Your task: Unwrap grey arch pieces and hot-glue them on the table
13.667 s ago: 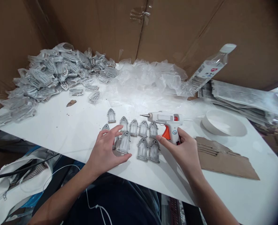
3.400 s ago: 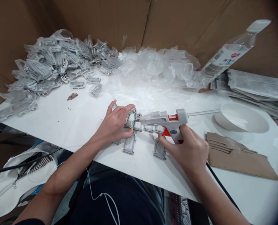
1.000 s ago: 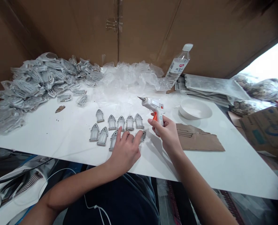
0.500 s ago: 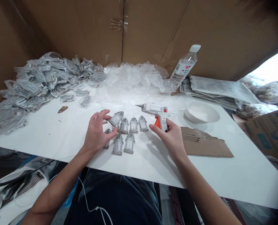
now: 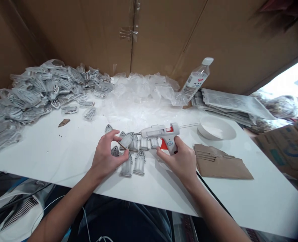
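My left hand [image 5: 108, 151] pinches a small arched, window-shaped piece [image 5: 126, 140] by its edges, tilted above the others. In my right hand [image 5: 180, 158] is a white hot glue gun [image 5: 161, 131] with an orange trigger and a clear glue stick [image 5: 189, 125] in its back. The nozzle points left and meets, or nearly meets, the tip of the held piece. Several more such arched pieces [image 5: 139, 163] lie in rows on the white table [image 5: 76, 161] under and around both hands, partly hidden by them.
A heap of plastic-wrapped pieces [image 5: 35, 89] fills the back left, beside crumpled clear bags [image 5: 146, 89]. Toward the right stand a tilted water bottle [image 5: 195, 80], a white bowl [image 5: 215, 129], folded cardboard [image 5: 221, 161] and a stack of flat wrapped sheets [image 5: 234, 102]. A brown scrap [image 5: 64, 122] lies left.
The glue gun has moved left and down, bringing its nozzle to the held piece. My left hand has turned that piece and shifted it slightly lower. The view has tilted a little.
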Available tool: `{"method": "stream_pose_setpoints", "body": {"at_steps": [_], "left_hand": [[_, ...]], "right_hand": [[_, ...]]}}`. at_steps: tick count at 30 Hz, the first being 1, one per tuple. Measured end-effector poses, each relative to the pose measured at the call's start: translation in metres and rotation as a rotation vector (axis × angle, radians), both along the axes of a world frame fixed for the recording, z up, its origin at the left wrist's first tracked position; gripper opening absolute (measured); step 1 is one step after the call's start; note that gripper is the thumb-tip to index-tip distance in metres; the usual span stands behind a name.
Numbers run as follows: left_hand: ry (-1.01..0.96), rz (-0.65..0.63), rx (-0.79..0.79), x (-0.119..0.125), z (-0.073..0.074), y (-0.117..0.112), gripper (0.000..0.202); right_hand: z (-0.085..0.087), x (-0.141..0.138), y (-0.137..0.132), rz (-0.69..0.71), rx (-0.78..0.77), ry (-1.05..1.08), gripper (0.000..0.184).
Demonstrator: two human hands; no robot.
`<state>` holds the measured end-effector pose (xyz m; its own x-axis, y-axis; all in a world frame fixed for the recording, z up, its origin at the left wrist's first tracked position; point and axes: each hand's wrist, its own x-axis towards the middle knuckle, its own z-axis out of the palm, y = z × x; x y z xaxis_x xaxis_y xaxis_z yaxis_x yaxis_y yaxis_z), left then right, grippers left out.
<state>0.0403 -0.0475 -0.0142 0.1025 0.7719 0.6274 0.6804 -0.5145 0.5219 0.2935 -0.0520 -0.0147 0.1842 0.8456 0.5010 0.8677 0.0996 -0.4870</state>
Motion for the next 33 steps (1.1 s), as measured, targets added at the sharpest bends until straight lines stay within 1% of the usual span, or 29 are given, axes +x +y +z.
{"method": "stream_pose_setpoints", "body": {"at_steps": [4,5,7,9,12,15,21,24,26,29,33], "left_hand": [[0.132,-0.031,0.211,-0.001,0.002,0.004,0.031],[0.142,-0.029,0.272,-0.001,0.003,0.004,0.029],[0.136,-0.021,0.391,-0.002,0.005,0.005,0.032],[0.134,-0.009,0.462,-0.002,0.006,0.005,0.037],[0.137,0.013,0.47,-0.002,0.006,0.005,0.039],[0.109,0.012,0.483,-0.002,0.006,0.005,0.038],[0.101,0.0,0.447,-0.001,0.006,0.004,0.034],[0.037,-0.02,0.497,-0.001,0.008,0.003,0.03],[0.007,-0.007,0.512,-0.001,0.009,0.002,0.03],[0.01,0.014,0.483,-0.001,0.009,0.002,0.031],[0.024,-0.006,0.45,-0.001,0.008,0.003,0.028]], "right_hand": [[0.002,0.001,0.001,0.005,-0.007,0.054,0.045],[0.004,0.001,0.0,0.0,-0.009,0.08,0.045],[0.007,0.001,0.0,-0.014,-0.01,0.142,0.045],[0.011,0.001,0.0,-0.019,-0.008,0.222,0.045],[0.014,0.001,0.0,-0.02,-0.006,0.34,0.047],[0.015,0.002,0.001,-0.022,-0.009,0.384,0.047],[0.014,0.0,-0.001,-0.004,-0.009,0.354,0.045],[0.014,-0.001,-0.002,0.003,0.001,0.323,0.044],[0.014,-0.001,-0.002,0.008,0.001,0.319,0.044],[0.014,-0.001,-0.001,0.004,0.004,0.322,0.046],[0.014,-0.001,-0.001,0.009,0.006,0.316,0.047]]}}
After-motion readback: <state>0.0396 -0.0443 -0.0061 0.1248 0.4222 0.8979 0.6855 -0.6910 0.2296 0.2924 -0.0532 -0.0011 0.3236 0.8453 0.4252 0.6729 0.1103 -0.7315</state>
